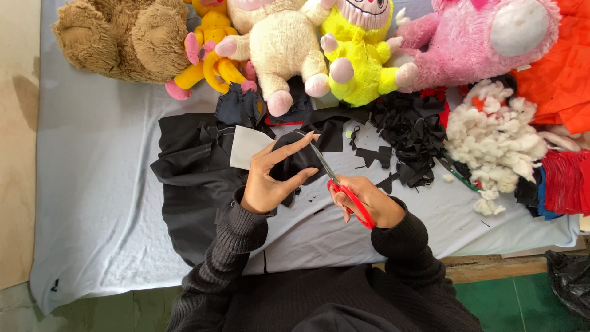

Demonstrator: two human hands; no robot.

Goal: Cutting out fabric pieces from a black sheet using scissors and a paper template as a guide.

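My left hand (pixel 268 178) holds a small piece of black fabric (pixel 298 161) between thumb and fingers, just above a grey sheet. My right hand (pixel 367 201) grips red-handled scissors (pixel 344 190); their blades point up-left and meet the edge of the black piece near my left fingertips. A white paper template (pixel 247 146) lies just left of the held fabric, on a large sheet of black cloth (pixel 196 178).
Black fabric scraps (pixel 405 132) and cut shapes lie to the right, beside a heap of white stuffing (pixel 495 138). Plush toys line the far edge: brown (pixel 123 37), yellow (pixel 212 58), cream (pixel 283 43), bright yellow (pixel 359 58), pink (pixel 473 43). Orange fabric (pixel 562 80) and red fabric (pixel 565 181) sit far right.
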